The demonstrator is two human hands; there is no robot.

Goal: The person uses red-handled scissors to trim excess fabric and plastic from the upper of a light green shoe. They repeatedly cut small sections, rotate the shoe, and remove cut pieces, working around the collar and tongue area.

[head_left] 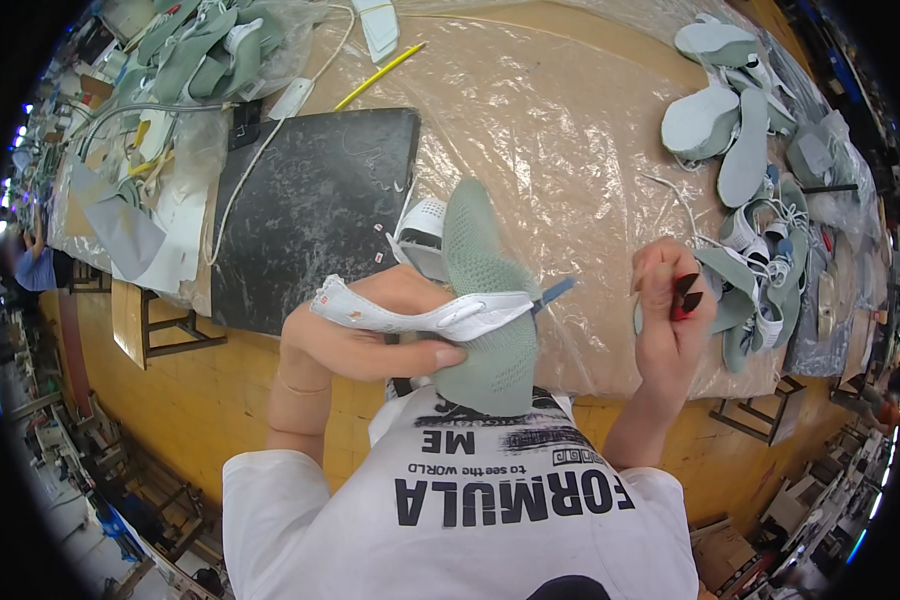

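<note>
My left hand (355, 350) is closed around a grey-green mesh shoe upper (485, 240), its thumb pressing on the near part. A white strip (460, 318) of the upper lies across the mesh, and a small blue tab (556, 291) sticks out past its right end. Off to the right, apart from the upper, my right hand (665, 310) is raised over the table edge with its fingers wrapped round a small cutting tool with red handles (681, 312) and dark pointed blades. Most of that tool is hidden in the fist.
A black board (315, 215) lies left of the upper on the plastic-covered table (560, 120). Beyond it are a yellow pencil (380, 76) and a white cord (270, 150). Shoe uppers are heaped at the far left (205, 55) and along the right side (745, 150).
</note>
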